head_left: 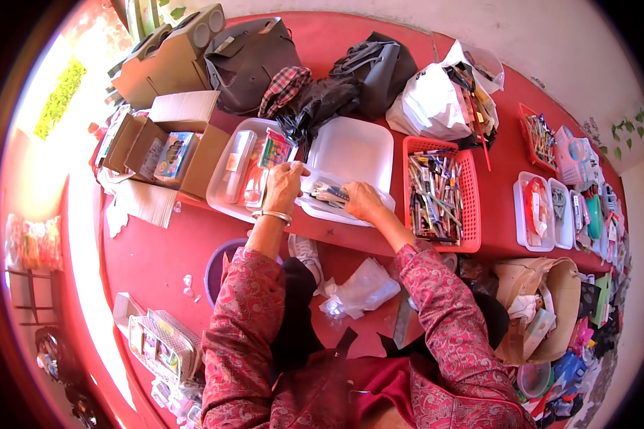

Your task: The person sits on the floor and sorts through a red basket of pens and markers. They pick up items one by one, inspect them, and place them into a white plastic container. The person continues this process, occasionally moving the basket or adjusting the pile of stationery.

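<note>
The person sits at a low red desk (157, 250), both forearms in patterned red sleeves reaching forward from the lower edge.

Left hand (285, 184): rests on the near rim of a clear plastic box (229, 179) that holds packets and stationery. A metal bangle (272, 214) sits on the wrist. The fingers curl over the edge where this box meets the neighbouring one; whether the grip is clamped on anything cannot be told from this view.

Right hand (363, 201): lies inside a white plastic tray (358, 146), fingers closed together on a small bundle of pens (329, 193). The bundle lies low in the near left part of the tray, between the two hands and just beside the left hand's fingertips.

Surroundings: a red basket (471, 207) packed with pens and pencils stands just to the right of the tray. An open cardboard box (200, 154) with a printed carton inside stands to the left of the clear box. Dark bags (254, 61) and a white plastic bag (429, 100) lie behind the containers. Small clear trays (533, 239) of assorted items stand farther right. A crumpled clear bag (361, 289) lies near the person's lap.
</note>
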